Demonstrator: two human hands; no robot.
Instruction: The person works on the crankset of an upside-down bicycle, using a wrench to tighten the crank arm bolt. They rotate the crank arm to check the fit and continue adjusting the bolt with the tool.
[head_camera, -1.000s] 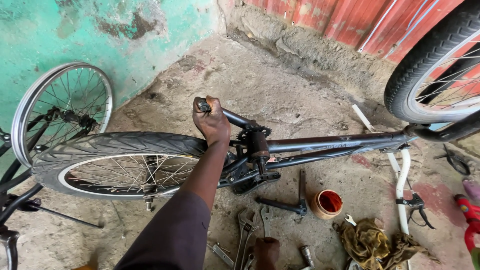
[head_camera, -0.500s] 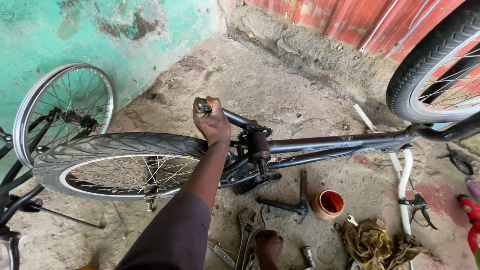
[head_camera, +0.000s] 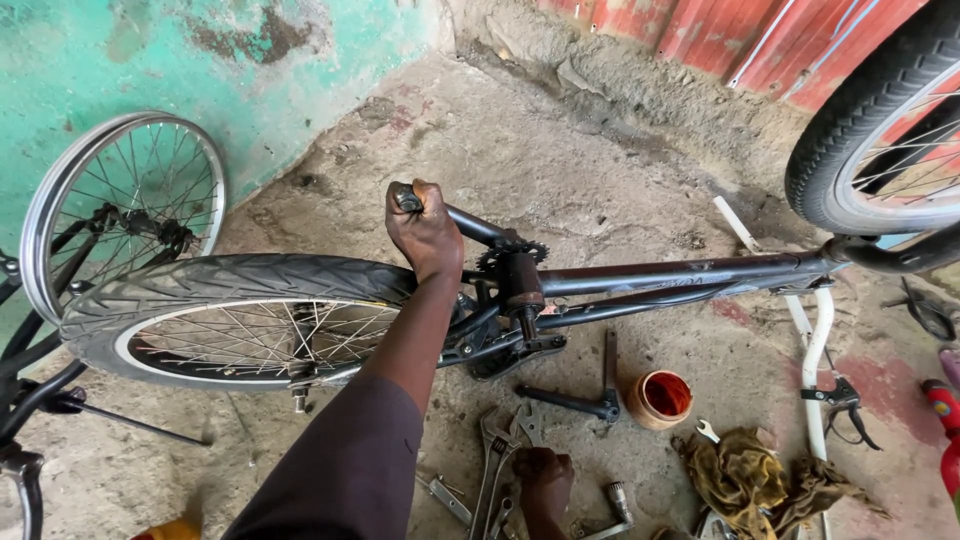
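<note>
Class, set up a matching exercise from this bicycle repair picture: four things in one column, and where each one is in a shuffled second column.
Things:
1. left hand
2. right hand
3. orange tub
4. bare rim wheel

Places:
A. leaning at the green wall
B. gripping the crank arm
C. on the ground beside the olive rag
D. down among the wrenches

Pairs: 1-B, 2-D, 3-C, 4-A

left hand clenched, right hand lowered
</note>
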